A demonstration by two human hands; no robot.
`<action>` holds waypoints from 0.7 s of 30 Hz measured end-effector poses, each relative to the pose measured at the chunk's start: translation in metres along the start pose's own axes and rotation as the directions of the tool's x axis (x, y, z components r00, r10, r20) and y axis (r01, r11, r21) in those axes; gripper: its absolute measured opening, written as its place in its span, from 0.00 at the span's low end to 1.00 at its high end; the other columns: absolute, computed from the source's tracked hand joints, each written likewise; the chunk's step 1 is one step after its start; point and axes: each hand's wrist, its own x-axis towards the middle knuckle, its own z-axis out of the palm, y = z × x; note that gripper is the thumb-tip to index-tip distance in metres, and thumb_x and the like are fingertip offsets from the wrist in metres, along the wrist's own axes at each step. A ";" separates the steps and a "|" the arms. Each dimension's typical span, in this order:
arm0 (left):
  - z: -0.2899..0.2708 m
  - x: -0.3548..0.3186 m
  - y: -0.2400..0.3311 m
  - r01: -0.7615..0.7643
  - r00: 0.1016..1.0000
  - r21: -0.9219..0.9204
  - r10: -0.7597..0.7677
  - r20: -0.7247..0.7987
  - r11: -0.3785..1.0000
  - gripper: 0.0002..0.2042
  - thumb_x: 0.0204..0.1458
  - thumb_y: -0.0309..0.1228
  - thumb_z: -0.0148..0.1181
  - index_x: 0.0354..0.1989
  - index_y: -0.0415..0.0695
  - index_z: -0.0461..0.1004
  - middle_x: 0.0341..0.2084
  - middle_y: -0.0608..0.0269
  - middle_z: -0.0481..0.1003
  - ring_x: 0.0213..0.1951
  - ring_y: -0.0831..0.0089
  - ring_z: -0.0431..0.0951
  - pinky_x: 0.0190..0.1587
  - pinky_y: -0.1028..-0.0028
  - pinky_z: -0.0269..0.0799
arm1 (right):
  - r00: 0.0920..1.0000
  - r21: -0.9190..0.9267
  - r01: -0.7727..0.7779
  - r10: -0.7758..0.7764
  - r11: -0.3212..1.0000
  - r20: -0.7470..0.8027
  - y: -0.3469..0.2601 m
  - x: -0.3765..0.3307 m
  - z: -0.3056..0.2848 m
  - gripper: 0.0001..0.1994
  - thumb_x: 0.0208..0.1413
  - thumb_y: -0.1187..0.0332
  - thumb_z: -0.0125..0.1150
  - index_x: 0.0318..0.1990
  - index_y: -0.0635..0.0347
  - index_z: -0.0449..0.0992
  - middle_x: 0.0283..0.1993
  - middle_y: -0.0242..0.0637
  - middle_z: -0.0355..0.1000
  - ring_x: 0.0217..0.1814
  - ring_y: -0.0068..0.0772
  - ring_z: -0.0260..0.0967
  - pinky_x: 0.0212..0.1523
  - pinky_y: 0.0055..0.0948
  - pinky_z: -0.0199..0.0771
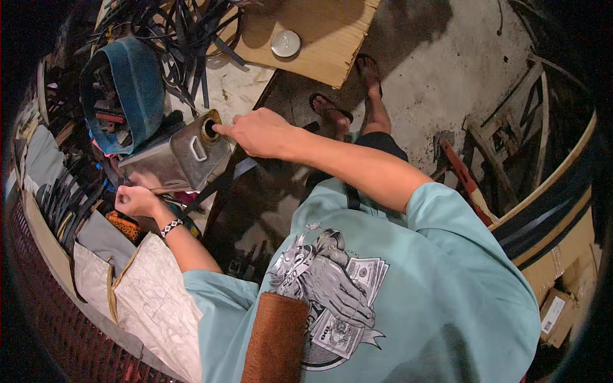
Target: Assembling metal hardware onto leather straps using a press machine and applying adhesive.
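A silver rectangular metal can with a flat handle leans on its side on the worktable, its round mouth turned toward my right hand. The index finger of that hand reaches to the mouth's yellowish-stained rim; the other fingers curl in, and whatever they may hold is hidden. Close to the can's lower end is my left hand, closed with fingers pinched; what lies between them is too small to make out. A patterned bracelet circles my left wrist. Just beyond the can stands a blue tub-like container with assorted items inside.
Dark straps lie tangled at the back. A round metal lid rests on a cardboard sheet. Packed materials and an orange patterned piece sit at left. Wooden frames and a red-and-tan bar stand at right.
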 end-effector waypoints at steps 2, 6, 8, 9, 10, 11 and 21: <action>0.003 0.000 0.005 0.003 1.000 0.039 -0.004 0.013 0.999 0.16 0.55 0.36 0.54 0.37 0.30 0.69 0.34 0.40 0.74 0.36 0.55 0.74 0.42 0.63 0.69 | 1.000 -0.014 0.002 -0.002 1.000 -0.025 0.004 0.001 0.002 0.30 0.47 0.73 0.53 0.63 0.49 0.67 0.29 0.48 0.74 0.32 0.51 0.75 0.33 0.46 0.75; 0.002 -0.001 0.005 0.003 1.000 0.051 -0.004 0.012 0.999 0.15 0.55 0.35 0.54 0.36 0.30 0.68 0.33 0.41 0.74 0.35 0.56 0.74 0.41 0.63 0.69 | 1.000 -0.024 -0.021 0.021 1.000 0.022 0.003 0.001 -0.003 0.29 0.48 0.73 0.52 0.62 0.49 0.67 0.25 0.47 0.74 0.31 0.51 0.75 0.31 0.46 0.74; 0.001 0.003 0.001 -0.009 1.000 0.038 0.008 0.005 0.999 0.15 0.55 0.35 0.54 0.36 0.31 0.68 0.33 0.42 0.74 0.35 0.56 0.74 0.41 0.63 0.69 | 1.000 -0.026 -0.016 0.017 1.000 0.013 0.003 0.003 -0.004 0.29 0.48 0.73 0.51 0.62 0.49 0.67 0.24 0.47 0.74 0.30 0.51 0.75 0.30 0.46 0.74; 0.001 0.003 0.000 -0.020 1.000 0.024 0.020 0.000 0.999 0.15 0.55 0.35 0.54 0.36 0.31 0.68 0.32 0.43 0.74 0.34 0.57 0.73 0.41 0.63 0.69 | 1.000 -0.014 0.013 -0.012 1.000 0.023 0.003 0.006 -0.003 0.27 0.51 0.72 0.49 0.62 0.48 0.68 0.24 0.46 0.74 0.30 0.50 0.75 0.29 0.46 0.73; -0.001 0.004 0.000 -0.021 1.000 0.025 0.021 -0.003 0.999 0.15 0.55 0.35 0.54 0.36 0.31 0.68 0.32 0.43 0.74 0.34 0.57 0.73 0.41 0.63 0.69 | 0.999 -0.002 0.044 -0.044 0.999 0.032 0.001 0.010 -0.002 0.25 0.53 0.71 0.48 0.61 0.48 0.69 0.24 0.46 0.74 0.29 0.50 0.75 0.29 0.46 0.73; -0.005 0.006 -0.001 -0.051 0.998 0.022 0.052 -0.038 0.998 0.15 0.55 0.34 0.55 0.35 0.30 0.69 0.32 0.43 0.74 0.34 0.57 0.73 0.42 0.64 0.69 | 0.998 -0.002 0.049 -0.049 0.999 0.031 -0.002 0.016 0.001 0.25 0.53 0.71 0.48 0.61 0.48 0.69 0.24 0.46 0.74 0.29 0.50 0.75 0.29 0.46 0.73; -0.074 -0.022 0.054 0.274 0.954 -0.321 -0.298 -0.029 0.907 0.06 0.57 0.25 0.52 0.34 0.32 0.67 0.32 0.48 0.79 0.30 0.66 0.80 0.32 0.75 0.72 | 0.995 -0.165 0.071 -0.057 0.984 0.087 -0.001 0.045 0.028 0.15 0.62 0.63 0.44 0.35 0.58 0.78 0.24 0.42 0.75 0.28 0.48 0.75 0.27 0.46 0.71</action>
